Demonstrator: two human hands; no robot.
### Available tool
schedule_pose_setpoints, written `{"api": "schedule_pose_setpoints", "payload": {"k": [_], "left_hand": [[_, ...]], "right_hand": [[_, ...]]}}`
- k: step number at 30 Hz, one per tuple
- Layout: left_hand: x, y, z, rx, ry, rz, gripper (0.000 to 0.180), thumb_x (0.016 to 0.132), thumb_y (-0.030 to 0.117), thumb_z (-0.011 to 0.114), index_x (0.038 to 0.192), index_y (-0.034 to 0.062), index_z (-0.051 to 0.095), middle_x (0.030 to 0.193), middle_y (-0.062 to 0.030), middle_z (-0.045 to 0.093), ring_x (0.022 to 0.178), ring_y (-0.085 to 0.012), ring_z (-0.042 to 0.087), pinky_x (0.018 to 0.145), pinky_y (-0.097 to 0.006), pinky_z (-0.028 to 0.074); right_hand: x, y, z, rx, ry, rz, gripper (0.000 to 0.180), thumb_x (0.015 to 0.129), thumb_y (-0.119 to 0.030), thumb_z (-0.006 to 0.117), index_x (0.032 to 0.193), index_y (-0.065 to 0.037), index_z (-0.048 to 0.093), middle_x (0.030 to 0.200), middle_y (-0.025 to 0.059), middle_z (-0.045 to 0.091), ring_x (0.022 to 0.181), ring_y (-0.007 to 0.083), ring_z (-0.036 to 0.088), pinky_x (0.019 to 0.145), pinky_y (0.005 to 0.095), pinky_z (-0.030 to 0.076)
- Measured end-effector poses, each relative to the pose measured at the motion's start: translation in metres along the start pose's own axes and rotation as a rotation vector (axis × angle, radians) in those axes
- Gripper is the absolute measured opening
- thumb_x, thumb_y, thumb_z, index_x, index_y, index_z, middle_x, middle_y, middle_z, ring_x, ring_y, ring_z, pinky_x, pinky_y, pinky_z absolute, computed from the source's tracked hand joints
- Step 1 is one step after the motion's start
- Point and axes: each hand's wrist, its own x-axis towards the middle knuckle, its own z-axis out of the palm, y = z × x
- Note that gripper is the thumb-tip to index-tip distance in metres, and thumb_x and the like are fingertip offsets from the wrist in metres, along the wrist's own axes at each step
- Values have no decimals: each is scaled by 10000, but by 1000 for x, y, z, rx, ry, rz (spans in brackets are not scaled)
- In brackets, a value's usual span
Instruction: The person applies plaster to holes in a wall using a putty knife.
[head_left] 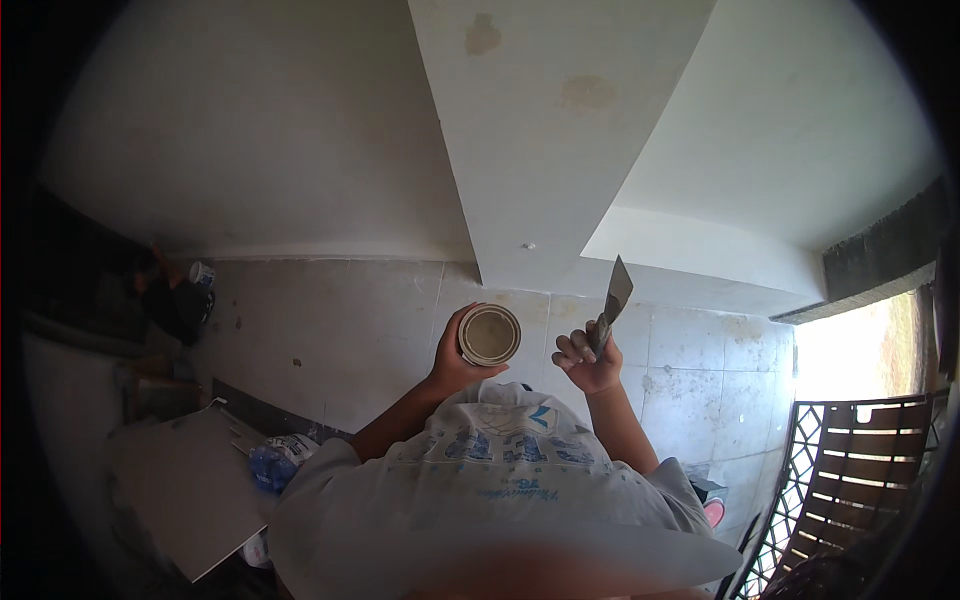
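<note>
My left hand [455,350] is closed around the side of a round tin [490,335]. The tin's mouth faces up and shows a pale beige inside; how full it is, I cannot tell. In my right hand [590,370] is a putty knife [619,288], gripped by its handle with the flat blade pointing up and away from me. Greyish smears mark the fingers of that hand. Both hands are held in front of my chest, apart from each other. Beyond them stands a white pillar [545,150] with two beige patches on its face.
Pale tiles cover the floor [380,300]. On the left lie a large flat board [190,480] and a blue-and-white plastic bundle [280,462]. Farther left is a white cup-like container [201,272] beside dark items. A slatted brown bench-like piece [860,470] stands right, near a bright opening.
</note>
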Motion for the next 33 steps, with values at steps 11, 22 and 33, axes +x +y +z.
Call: {"api": "schedule_pose_setpoints", "payload": {"k": [11, 22, 33], "left_hand": [[-10, 7, -88, -39, -65, 51, 1112, 620, 131, 979, 1507, 19, 319, 1442, -163, 515, 1354, -275, 516, 1142, -428, 421], [-27, 7, -176, 123, 64, 205, 1092, 594, 97, 979, 1489, 33, 357, 1461, -171, 500, 1340, -301, 530, 1131, -443, 445], [-48, 10, -198, 183, 1, 261, 1107, 594, 161, 996, 1489, 40, 357, 1473, -182, 467, 1353, -319, 514, 1138, -447, 432]], "right_hand": [[21, 85, 42, 91, 3, 37, 382, 1041, -490, 524, 1331, -256, 609, 805, -47, 503, 782, 144, 376, 708, 311, 324], [60, 102, 127, -1259, 471, -63, 190, 887, -115, 782, 998, 30, 733, 772, 23, 649, 693, 121, 570, 603, 277, 439], [71, 135, 188, -1914, 99, -344, 243, 714, -82, 885, 910, -10, 760, 741, 63, 655, 665, 179, 593, 571, 312, 446]]}}
